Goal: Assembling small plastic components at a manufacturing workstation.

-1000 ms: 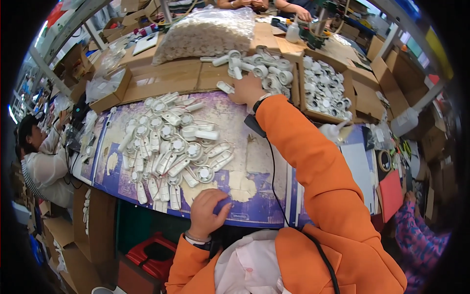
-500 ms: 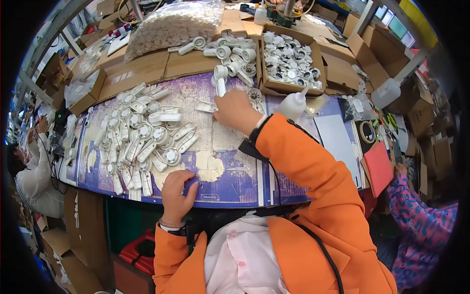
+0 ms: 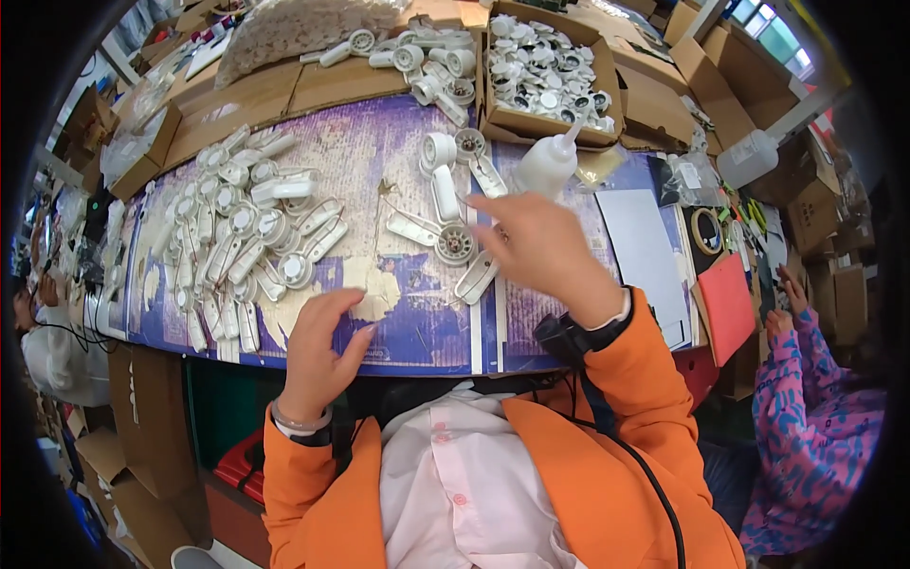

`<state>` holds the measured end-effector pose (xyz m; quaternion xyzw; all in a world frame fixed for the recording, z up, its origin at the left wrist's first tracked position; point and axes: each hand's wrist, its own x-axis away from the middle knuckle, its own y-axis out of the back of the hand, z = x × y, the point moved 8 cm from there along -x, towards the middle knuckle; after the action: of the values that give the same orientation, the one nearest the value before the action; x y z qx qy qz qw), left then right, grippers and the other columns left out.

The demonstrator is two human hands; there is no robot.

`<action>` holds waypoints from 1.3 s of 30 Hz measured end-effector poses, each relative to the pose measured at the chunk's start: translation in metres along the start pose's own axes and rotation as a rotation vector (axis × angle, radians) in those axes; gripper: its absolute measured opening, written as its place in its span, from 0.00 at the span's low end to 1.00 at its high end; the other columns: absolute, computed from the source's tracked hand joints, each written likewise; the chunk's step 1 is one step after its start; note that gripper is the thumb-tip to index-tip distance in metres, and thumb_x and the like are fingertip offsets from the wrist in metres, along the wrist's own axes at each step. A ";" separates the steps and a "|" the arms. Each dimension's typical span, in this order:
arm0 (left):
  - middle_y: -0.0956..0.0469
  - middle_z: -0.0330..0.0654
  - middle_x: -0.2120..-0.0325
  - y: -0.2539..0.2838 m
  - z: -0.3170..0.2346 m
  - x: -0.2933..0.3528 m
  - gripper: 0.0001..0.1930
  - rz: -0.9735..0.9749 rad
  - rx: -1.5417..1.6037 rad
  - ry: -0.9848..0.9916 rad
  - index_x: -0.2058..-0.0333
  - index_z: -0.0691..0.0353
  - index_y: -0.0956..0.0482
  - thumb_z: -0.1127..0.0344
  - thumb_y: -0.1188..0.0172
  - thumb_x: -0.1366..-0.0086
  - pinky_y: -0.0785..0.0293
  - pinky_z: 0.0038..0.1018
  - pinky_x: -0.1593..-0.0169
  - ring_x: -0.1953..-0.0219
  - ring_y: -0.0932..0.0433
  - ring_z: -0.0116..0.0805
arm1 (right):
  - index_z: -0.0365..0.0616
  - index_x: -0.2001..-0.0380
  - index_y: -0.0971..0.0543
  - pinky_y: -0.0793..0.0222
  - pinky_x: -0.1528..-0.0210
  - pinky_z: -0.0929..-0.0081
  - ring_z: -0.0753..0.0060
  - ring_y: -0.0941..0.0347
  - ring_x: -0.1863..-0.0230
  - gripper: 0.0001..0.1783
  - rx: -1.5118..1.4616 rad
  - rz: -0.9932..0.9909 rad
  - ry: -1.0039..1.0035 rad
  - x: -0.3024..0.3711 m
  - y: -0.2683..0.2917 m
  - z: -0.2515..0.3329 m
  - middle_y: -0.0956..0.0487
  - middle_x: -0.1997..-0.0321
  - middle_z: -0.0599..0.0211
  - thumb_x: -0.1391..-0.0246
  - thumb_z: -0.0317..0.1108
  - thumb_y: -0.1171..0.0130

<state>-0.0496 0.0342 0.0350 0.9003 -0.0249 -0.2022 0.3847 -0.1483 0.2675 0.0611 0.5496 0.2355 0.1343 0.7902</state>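
Note:
My right hand (image 3: 548,245) hovers over a small group of white plastic housings, each with a round head and a handle. Its thumb and index finger are apart, with nothing visible between them. Closest to those fingertips are a closed housing (image 3: 444,192) and an open one whose round head (image 3: 455,244) shows metal-coloured parts inside. Half under the hand lies another open handle shell (image 3: 477,278). My left hand (image 3: 320,353) is held above the table's front edge, fingers apart and empty. To its upper left spreads a heap of white housings (image 3: 232,228) with thin reddish wires.
A white squeeze bottle (image 3: 548,166) stands beyond my right hand, before a cardboard box (image 3: 607,81) of small round white parts. A big clear bag (image 3: 303,33) lies at the back. White paper (image 3: 645,256) and a red folder (image 3: 728,308) are at right. Co-workers sit on both sides.
My right hand has drawn back from the far pile toward me and right, and its fingers have spread. More housings now lie in the middle of the table. My left hand's fingers have opened wider.

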 end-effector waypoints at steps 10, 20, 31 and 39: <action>0.28 0.52 0.46 -0.064 -0.025 -0.084 0.27 0.094 -0.185 -0.225 0.46 0.64 0.29 0.70 0.35 0.45 0.34 0.39 0.40 0.43 0.32 0.53 | 0.52 0.48 0.23 0.27 0.60 0.57 0.52 0.23 0.60 0.20 -0.056 -0.123 0.013 -0.045 -0.023 -0.008 0.19 0.62 0.60 0.45 0.38 0.40; 0.25 0.48 0.62 -0.071 -0.011 -0.075 0.24 0.200 -0.337 -0.127 0.51 0.63 0.26 0.67 0.32 0.48 0.30 0.40 0.52 0.55 0.27 0.49 | 0.50 0.53 0.23 0.27 0.63 0.60 0.54 0.23 0.62 0.18 -0.142 -0.244 -0.015 -0.061 -0.038 -0.014 0.20 0.61 0.61 0.49 0.30 0.41; 0.25 0.47 0.64 -0.038 -0.034 -0.055 0.25 -0.029 -0.354 -0.039 0.52 0.62 0.25 0.61 0.30 0.46 0.28 0.38 0.57 0.60 0.26 0.48 | 0.38 0.52 0.24 0.37 0.69 0.86 0.87 0.33 0.72 0.18 -0.676 -0.378 -0.258 0.060 0.037 -0.037 0.27 0.72 0.76 0.48 0.20 0.40; 0.26 0.46 0.66 -0.098 -0.072 -0.071 0.23 0.153 -0.138 -0.224 0.53 0.62 0.25 0.63 0.31 0.47 0.28 0.36 0.58 0.60 0.25 0.44 | 0.40 0.54 0.23 0.31 0.71 0.76 0.73 0.28 0.74 0.18 -0.213 -0.364 -0.326 0.112 0.017 -0.049 0.24 0.71 0.68 0.51 0.21 0.40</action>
<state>-0.0976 0.1664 0.0357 0.8391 -0.1220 -0.2726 0.4547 -0.0773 0.3661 0.0376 0.4263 0.1847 -0.0765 0.8822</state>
